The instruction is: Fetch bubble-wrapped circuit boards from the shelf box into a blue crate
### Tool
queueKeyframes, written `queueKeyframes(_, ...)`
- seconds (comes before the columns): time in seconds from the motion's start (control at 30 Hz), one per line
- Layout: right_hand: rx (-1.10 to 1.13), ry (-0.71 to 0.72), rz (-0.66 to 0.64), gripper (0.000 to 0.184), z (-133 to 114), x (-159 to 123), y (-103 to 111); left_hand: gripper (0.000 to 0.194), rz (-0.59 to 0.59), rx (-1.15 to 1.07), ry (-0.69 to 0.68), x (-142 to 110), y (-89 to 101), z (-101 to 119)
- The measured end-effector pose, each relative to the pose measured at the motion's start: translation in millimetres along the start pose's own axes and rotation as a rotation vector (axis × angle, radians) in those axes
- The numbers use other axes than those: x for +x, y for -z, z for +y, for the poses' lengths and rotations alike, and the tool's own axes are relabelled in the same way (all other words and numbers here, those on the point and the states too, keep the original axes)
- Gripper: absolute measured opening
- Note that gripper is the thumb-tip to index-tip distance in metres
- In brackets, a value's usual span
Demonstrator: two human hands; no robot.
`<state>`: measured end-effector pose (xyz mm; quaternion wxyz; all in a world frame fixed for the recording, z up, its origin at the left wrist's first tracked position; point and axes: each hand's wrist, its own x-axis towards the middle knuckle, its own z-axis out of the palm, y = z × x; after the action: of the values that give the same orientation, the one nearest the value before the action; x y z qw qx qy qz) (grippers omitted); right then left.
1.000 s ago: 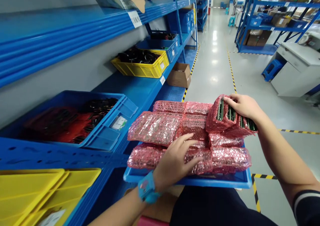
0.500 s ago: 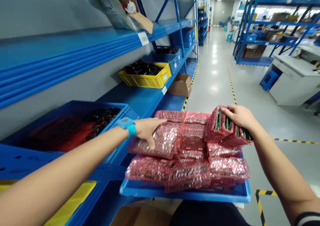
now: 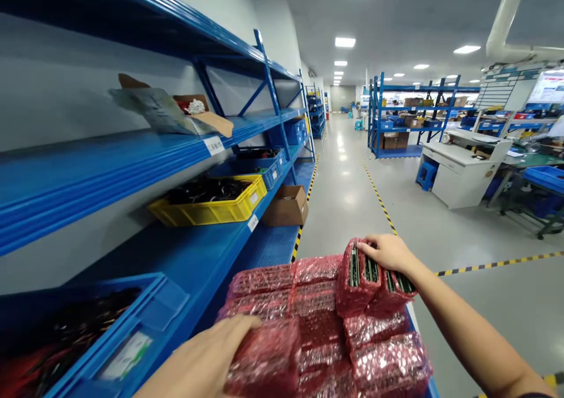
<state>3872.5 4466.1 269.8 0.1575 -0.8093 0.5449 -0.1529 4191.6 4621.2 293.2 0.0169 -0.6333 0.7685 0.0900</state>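
Note:
Several pink bubble-wrapped packs are stacked in rows on a blue tray, whose right edge peeks out. My right hand grips the top of upright bubble-wrapped circuit boards at the far right of the stack; green board edges show at the open end of the wrap. At the near left, my left hand, smeared by motion, is closed round the side of a bubble-wrapped pack. Its thumb is partly out of frame at the bottom.
Blue shelving runs along the left, holding a blue bin, a yellow crate of black parts and a cardboard box. An aisle with striped tape leads ahead. A white desk and blue stool stand right.
The view has tilted up, so the stack sits lower in the picture. My left hand has gone from lying spread on a pack to gripping its side. My right hand keeps its hold.

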Motion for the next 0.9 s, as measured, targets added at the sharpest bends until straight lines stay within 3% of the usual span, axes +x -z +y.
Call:
queueKeyframes(0.1,-0.016,-0.025,-0.021,0.054,3.0,-2.2,-1.2,0.07,0.153,0.052,-0.107,6.1,-8.0,39.2)
queueKeyframes(0.2,-0.021,-0.029,-0.021,0.055,7.5,-0.9,-2.7,0.065,0.2,0.026,-0.204,22.9,-33.4,64.2)
queueKeyframes(0.33,0.014,-0.045,-0.026,0.054,13.5,3.7,-3.0,0.057,0.212,-0.09,-0.173,31.5,-84.8,62.2)
queueKeyframes(0.43,0.056,-0.035,-0.057,0.051,15.8,5.3,-1.6,0.054,0.2,-0.106,-0.144,23.2,-105.6,52.7)
queueKeyframes(0.57,0.063,-0.053,-0.051,0.048,16.9,6.9,0.7,0.059,0.119,0.03,-0.129,18.5,-102.5,60.0)
queueKeyframes(0.7,0.034,-0.072,-0.048,0.05,17.9,4.7,1.4,0.069,0.002,0.132,-0.092,33.8,-97.6,72.9)
queueKeyframes(0.83,-0.158,-0.027,0.038,0.051,14.5,2.0,-1.8,0.103,-0.072,-0.153,-0.187,52.2,-90.7,65.2)
queueKeyframes(0.9,-0.191,-0.073,0.066,0.05,11.2,2.3,-2.0,0.114,-0.013,-0.334,-0.212,61.5,-79.2,61.9)
